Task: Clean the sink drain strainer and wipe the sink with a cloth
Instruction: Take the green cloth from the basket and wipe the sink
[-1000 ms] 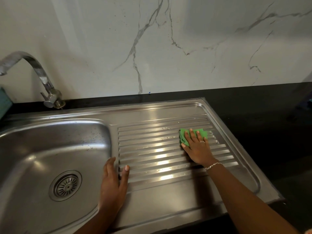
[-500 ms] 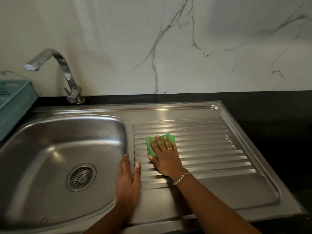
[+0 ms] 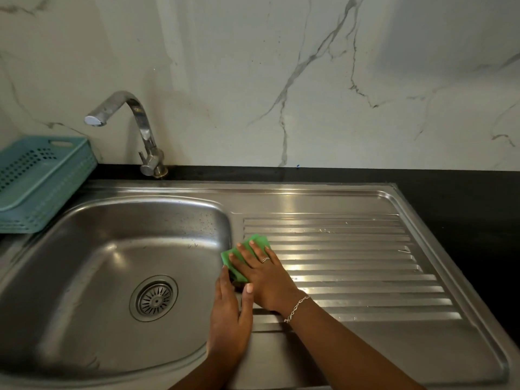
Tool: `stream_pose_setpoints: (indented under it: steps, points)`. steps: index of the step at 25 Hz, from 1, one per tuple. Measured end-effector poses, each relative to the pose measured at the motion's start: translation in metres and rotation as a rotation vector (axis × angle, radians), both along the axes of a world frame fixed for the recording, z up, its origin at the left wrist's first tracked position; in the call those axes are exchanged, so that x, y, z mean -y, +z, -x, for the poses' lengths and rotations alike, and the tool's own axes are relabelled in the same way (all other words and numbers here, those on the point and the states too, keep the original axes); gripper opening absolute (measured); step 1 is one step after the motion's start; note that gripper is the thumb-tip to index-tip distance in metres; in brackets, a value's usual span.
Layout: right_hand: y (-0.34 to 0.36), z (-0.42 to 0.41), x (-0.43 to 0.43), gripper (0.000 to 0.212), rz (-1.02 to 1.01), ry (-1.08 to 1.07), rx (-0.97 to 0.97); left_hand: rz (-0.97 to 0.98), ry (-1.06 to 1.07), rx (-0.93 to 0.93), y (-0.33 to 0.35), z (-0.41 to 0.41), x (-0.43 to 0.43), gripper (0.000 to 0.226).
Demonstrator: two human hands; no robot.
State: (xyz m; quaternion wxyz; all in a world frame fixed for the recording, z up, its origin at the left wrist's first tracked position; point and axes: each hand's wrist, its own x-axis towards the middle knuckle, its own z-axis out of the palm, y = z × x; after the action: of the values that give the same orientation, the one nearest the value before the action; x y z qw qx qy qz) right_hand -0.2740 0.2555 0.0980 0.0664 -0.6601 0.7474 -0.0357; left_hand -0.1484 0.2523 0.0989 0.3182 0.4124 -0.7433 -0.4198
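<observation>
A folded green cloth point(image 3: 235, 258) lies on the left end of the ribbed steel drainboard point(image 3: 351, 266), right at the rim of the sink basin point(image 3: 92, 249). My right hand point(image 3: 264, 277) presses flat on the cloth with straight fingers. My left hand point(image 3: 229, 316) rests flat on the strip between basin and drainboard, its fingertips beside the cloth. The round metal drain strainer point(image 3: 154, 298) sits in the basin floor, left of both hands.
A curved steel tap point(image 3: 140, 130) stands behind the basin. A teal plastic basket point(image 3: 36, 181) sits at the far left on the counter. Black countertop point(image 3: 464, 198) borders the drainboard at the right and back, under a white marble wall.
My right hand has slid the green cloth leftward along the drainboard ribs to the basin's rim. My left hand has stayed on the rim. The view has shifted left.
</observation>
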Motion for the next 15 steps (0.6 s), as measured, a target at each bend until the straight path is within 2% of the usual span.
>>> stream_pose_setpoints:
  steps: [5, 15]
  points:
    - [-0.001, 0.002, 0.021, 0.062, -0.043, -0.077, 0.077, 0.026, -0.019, 0.053, -0.003, -0.001, 0.004, 0.059]
    - [0.003, 0.014, 0.024, 0.056, 0.002, -0.146, 0.118, 0.013, -0.016, 0.121, -0.007, -0.003, 0.003, 0.059]
